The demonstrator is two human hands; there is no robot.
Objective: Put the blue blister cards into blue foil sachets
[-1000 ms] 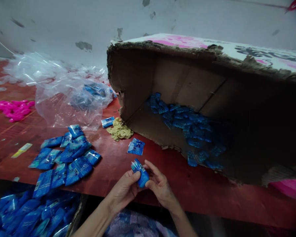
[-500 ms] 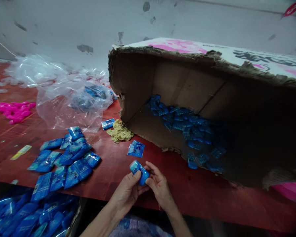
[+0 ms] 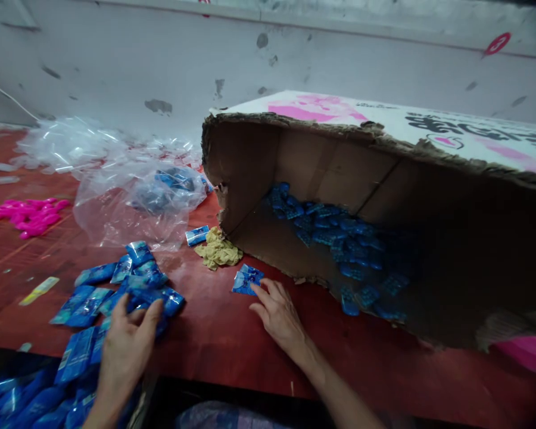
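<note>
My left hand (image 3: 127,339) is over a pile of glossy blue packets (image 3: 78,304) on the left of the table, its thumb and fingers apart. Some packets lie partly hidden beneath it. My right hand (image 3: 277,313) reaches to a flat blue wrapper (image 3: 246,279) with pale printing, lying in front of the box. Its fingertips are at the wrapper's right edge, and the fingers are spread. I cannot tell whether they press on it.
A large cardboard box (image 3: 245,155) lies on its side with many small blue pieces (image 3: 339,229) inside. Left of it are a yellowish crumpled cloth (image 3: 218,249), clear plastic bags (image 3: 116,202) and pink pieces (image 3: 29,215). More blue packets (image 3: 31,399) fill a container below the table edge.
My hands have parted. The left one moved left to the packet pile and no longer holds the blue packet up front; the right one moved forward to the flat wrapper. The view tilted up slightly.
</note>
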